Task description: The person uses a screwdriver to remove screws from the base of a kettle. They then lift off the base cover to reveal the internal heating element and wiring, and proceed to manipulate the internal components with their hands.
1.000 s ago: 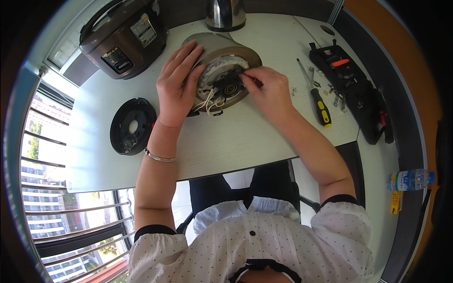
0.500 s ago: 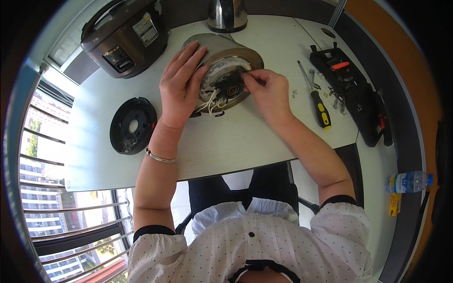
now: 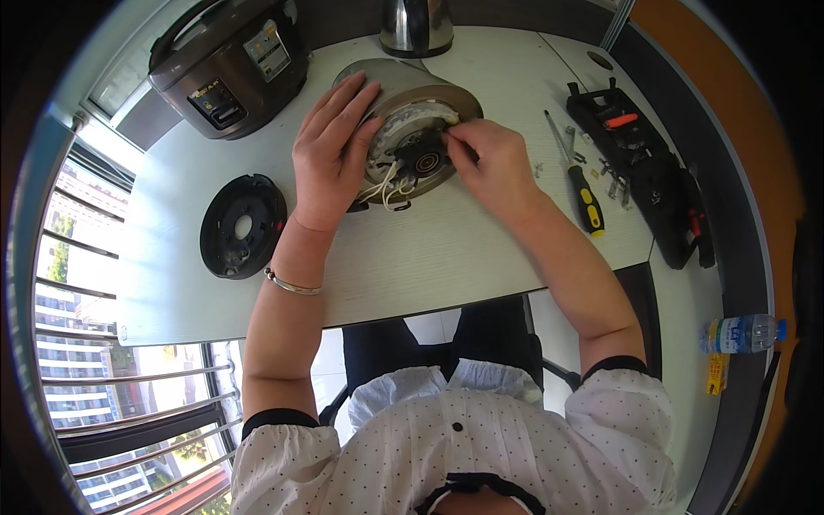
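Where a vessel point(image 3: 390, 77) lies, white tabletop point(image 3: 412, 257), window point(image 3: 77, 318)

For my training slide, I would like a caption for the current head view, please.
Left hand rests on a tipped metal pot; right hand touches its open underside, near white wires.

White counter point(image 3: 421, 266), bearing: at left, cooker point(image 3: 236, 77) and round cover point(image 3: 223, 216); at back, kettle point(image 3: 438, 30); centre, metal vessel point(image 3: 396, 77), on its side; at right, screwdriver point(image 3: 586, 202), loose small parts point(image 3: 617, 188), tool case point(image 3: 668, 197).
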Motion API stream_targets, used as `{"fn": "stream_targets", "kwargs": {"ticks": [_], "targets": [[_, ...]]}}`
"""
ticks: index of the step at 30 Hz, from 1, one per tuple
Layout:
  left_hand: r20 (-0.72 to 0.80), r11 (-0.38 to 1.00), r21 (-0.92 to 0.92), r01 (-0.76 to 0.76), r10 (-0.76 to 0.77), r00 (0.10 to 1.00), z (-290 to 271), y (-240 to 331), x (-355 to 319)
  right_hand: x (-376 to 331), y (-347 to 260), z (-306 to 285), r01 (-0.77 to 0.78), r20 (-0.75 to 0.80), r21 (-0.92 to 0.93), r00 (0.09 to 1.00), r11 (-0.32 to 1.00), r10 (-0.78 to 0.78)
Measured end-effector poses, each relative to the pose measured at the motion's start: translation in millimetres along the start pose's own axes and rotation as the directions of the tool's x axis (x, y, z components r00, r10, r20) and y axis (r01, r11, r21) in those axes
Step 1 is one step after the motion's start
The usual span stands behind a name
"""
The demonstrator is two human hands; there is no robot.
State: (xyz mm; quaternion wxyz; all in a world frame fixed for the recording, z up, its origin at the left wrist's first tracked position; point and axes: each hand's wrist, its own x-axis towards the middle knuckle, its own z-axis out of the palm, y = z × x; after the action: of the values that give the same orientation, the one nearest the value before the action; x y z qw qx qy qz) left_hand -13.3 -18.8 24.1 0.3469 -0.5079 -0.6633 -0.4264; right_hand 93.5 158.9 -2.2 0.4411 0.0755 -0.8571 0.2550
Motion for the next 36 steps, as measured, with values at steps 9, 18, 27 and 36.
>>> {"fn": "stream_targets", "kwargs": {"ticks": [9, 18, 27, 36], "targets": [[-0.028, 1.000, 0.015, -0.021, 0.021, 0.999, 2, -2, 1, 2, 1, -7, 0.196, 0.101, -0.190, 0.979, 0.962, -0.179], [-0.022, 1.000, 0.015, -0.010, 0.011, 1.000, 1, -2, 1, -4, -6, 1, -0.019, -0.059, -0.046, 0.998, 0.999, 0.016], [-0.022, 1.000, 0.011, -0.001, 0.002, 1.000, 2, -2, 1, 4, 7, -6, 0.163, 0.055, -0.049, 0.985, 0.985, -0.161], [-0.019, 1.000, 0.000, 0.003, -0.003, 1.000, 1, -3, 1, 4, 12, -10, 0.196, 0.059, -0.046, 0.979, 0.979, -0.194]]}}
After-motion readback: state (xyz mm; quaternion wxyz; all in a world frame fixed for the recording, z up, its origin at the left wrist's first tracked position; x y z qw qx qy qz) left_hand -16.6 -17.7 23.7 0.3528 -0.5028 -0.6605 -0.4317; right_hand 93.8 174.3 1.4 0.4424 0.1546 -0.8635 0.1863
